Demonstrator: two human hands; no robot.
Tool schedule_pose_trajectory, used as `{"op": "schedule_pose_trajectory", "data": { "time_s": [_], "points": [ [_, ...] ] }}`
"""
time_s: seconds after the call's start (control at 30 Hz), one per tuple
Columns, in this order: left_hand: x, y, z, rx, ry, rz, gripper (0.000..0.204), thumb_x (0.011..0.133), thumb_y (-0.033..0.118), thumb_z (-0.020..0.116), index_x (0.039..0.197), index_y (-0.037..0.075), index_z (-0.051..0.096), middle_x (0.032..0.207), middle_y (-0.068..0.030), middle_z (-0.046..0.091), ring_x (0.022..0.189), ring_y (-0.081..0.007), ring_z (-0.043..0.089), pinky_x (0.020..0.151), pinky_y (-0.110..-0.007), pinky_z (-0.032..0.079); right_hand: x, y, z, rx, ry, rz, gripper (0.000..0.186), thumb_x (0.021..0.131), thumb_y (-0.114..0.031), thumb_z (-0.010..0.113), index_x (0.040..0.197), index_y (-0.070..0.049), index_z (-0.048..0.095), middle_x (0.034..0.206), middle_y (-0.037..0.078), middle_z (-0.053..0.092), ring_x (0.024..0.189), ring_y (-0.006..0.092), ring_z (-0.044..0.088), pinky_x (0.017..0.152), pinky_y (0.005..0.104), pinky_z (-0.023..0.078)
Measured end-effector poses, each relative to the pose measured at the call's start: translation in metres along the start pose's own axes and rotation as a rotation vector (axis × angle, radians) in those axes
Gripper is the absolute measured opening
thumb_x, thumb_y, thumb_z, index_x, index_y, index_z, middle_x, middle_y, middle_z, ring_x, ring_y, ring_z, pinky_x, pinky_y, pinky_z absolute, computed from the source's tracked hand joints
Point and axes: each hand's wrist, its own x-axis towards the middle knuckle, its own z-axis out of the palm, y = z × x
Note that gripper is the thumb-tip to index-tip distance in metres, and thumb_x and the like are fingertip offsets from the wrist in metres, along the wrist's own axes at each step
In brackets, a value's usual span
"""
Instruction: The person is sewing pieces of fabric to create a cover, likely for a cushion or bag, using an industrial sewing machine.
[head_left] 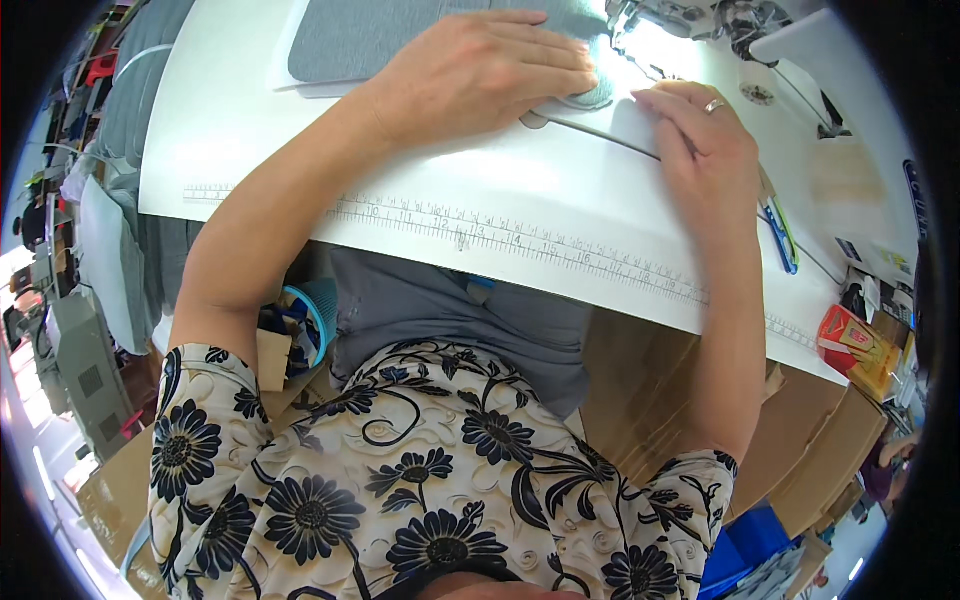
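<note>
Left hand (pixel 490 70), fingers extended, lies flat upon grey cloth (pixel 592 101); the curled right hand (pixel 705 140), farther, sits at the cloth's four o'clock, any pinch indeterminable.

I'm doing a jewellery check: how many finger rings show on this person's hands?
1: a silver-coloured metal ring on the bare right hand. None shows on the bare left hand over grey fabric, though its underside is hidden.

The top edge cuts off 2 things: the grey fabric (pixel 370 40) and the sewing machine (pixel 745 25), partly lost in glare. The left hand (pixel 485 75) covers some fabric; whether the right hand (pixel 702 135) pinches anything is unclear.
</note>
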Motion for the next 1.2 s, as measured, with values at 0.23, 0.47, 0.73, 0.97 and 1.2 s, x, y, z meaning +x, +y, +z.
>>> {"op": "schedule_pose_trajectory", "data": {
  "time_s": [0.23,0.47,0.73,0.97,1.2],
  "points": [
    [-0.008,-0.016,0.006,-0.187,0.085,0.002,0.031,0.081,0.006,0.068,0.111,0.006,0.072,0.117,-0.0102,0.072,0.113,-0.0224,0.067,0.106,-0.044,0.048,0.002,-0.013,0.007,-0.026,-0.034,-0.086,0.024,0.083,-0.006,0.066,0.103,-0.015,0.076,0.095,0.002,0.068,0.087,0.0208,0.064,0.076,0.0342,0.054],
    [0.002,-0.012,-0.015,-0.652,-0.025,-0.312,0.028,0.084,0.014,0.071,0.110,0.002,0.072,0.115,-0.0120,0.072,0.111,-0.0266,0.068,0.106,-0.045,0.047,0.002,-0.011,0.009,-0.078,-0.033,-0.129,0.023,0.083,-0.008,0.068,0.104,-0.016,0.076,0.095,0.001,0.067,0.087,0.0196,0.063,0.077,0.0340,0.054],
    [-0.001,-0.010,-0.010,-0.525,0.077,-0.185,0.032,0.087,0.023,0.074,0.108,-0.001,0.072,0.113,-0.0135,0.073,0.107,-0.0287,0.069,0.104,-0.046,0.048,0.001,-0.006,0.010,-0.098,-0.022,-0.182,0.020,0.085,-0.009,0.067,0.101,-0.015,0.076,0.096,0.002,0.068,0.087,0.0213,0.064,0.076,0.0344,0.054],
    [-0.004,-0.020,-0.008,-0.692,0.035,-0.230,0.032,0.084,0.022,0.077,0.106,-0.001,0.073,0.111,-0.0155,0.073,0.107,-0.0297,0.069,0.103,-0.044,0.050,-0.001,-0.005,0.013,-0.121,-0.024,-0.144,0.020,0.085,-0.009,0.067,0.101,-0.014,0.076,0.096,0.003,0.068,0.087,0.0219,0.064,0.077,0.0341,0.054],
    [-0.005,-0.020,-0.011,-0.628,-0.053,-0.206,0.029,0.084,0.017,0.074,0.107,0.000,0.073,0.112,-0.0152,0.072,0.109,-0.0292,0.069,0.104,-0.043,0.050,-0.002,-0.004,0.015,-0.168,-0.037,-0.191,0.018,0.086,-0.010,0.066,0.100,-0.014,0.076,0.097,0.004,0.069,0.089,0.0221,0.064,0.078,0.0343,0.054]
  ]
}}
